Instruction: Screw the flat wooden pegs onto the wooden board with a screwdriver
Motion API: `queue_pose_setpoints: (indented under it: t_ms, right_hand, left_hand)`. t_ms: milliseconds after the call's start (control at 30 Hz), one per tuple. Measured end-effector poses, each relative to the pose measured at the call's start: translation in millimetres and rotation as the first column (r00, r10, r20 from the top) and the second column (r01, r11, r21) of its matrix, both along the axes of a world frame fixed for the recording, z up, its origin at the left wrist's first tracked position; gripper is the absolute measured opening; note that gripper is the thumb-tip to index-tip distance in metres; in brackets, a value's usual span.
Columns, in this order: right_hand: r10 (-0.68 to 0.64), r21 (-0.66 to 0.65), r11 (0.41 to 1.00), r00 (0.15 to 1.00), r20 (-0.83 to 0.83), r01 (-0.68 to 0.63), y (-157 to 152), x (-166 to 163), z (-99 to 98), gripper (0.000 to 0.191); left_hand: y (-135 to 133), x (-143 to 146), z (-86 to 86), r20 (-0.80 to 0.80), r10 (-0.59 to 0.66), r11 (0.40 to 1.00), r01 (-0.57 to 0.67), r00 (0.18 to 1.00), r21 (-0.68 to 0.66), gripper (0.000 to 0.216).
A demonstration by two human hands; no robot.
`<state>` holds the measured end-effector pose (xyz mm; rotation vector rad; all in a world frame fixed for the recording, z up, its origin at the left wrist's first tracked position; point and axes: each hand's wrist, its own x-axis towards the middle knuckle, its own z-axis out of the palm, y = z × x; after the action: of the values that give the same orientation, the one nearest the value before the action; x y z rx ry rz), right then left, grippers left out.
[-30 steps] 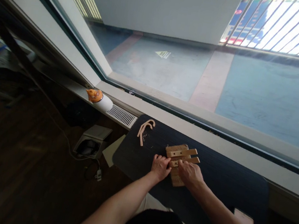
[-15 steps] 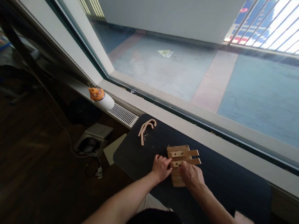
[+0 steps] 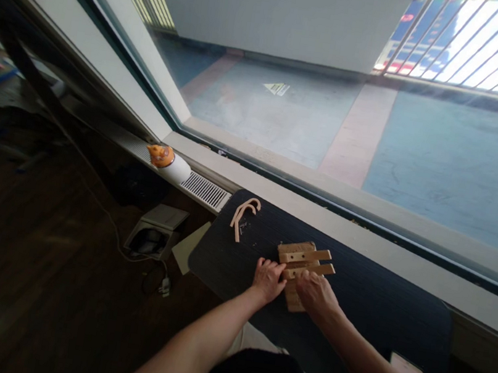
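On the dark tabletop lies a wooden board (image 3: 298,302) with two light wooden bars (image 3: 313,257) across it, their right ends sticking out past its edge. Dark round holes show in the bars. My left hand (image 3: 269,278) is closed on the left end of the nearer bar (image 3: 324,269), against the board. Over that same bar my right hand (image 3: 315,293) is closed in a pinch, fingertips at its near side. Whatever the right fingers hold is hidden. Farther left lie curved, hook-like wooden pieces (image 3: 239,217) with several small metal bits (image 3: 243,227) beside them.
The dark table (image 3: 377,299) stands against a window sill (image 3: 303,201). A phone-like flat device (image 3: 407,371) lies at its right. On the sill grille is a white bottle with an orange animal-shaped top (image 3: 166,161). An open box (image 3: 155,235) and a plug on a cable (image 3: 165,287) are on the floor.
My right hand has shifted slightly left and turned, its fingers now covering the hole area of the nearer bar. My left hand and the wooden pieces have stayed put.
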<state>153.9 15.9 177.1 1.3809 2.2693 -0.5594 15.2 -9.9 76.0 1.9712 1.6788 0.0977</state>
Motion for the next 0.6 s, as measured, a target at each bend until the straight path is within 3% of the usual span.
queue_pose_setpoints:
  t_ms: [100,300,600]
  right_hand:
    - [-0.054,-0.018,0.998,0.998,0.035,0.054,3,1,-9.1,0.015]
    - [-0.181,-0.022,0.983,0.981,0.074,0.184,8,12,-14.2,0.023]
    - [-0.148,-0.073,0.986,0.989,0.009,0.148,6,12,-3.3,0.020]
  left_hand:
    - [0,0,-0.5,0.003,0.006,1.000,-0.006,1.000,-0.009,0.038]
    - [1,0,0.3,0.010,0.019,0.999,-0.018,1.000,-0.032,0.036]
    - [-6,-4,5.6,-0.043,0.101,0.989,-0.105,0.994,-0.101,0.045]
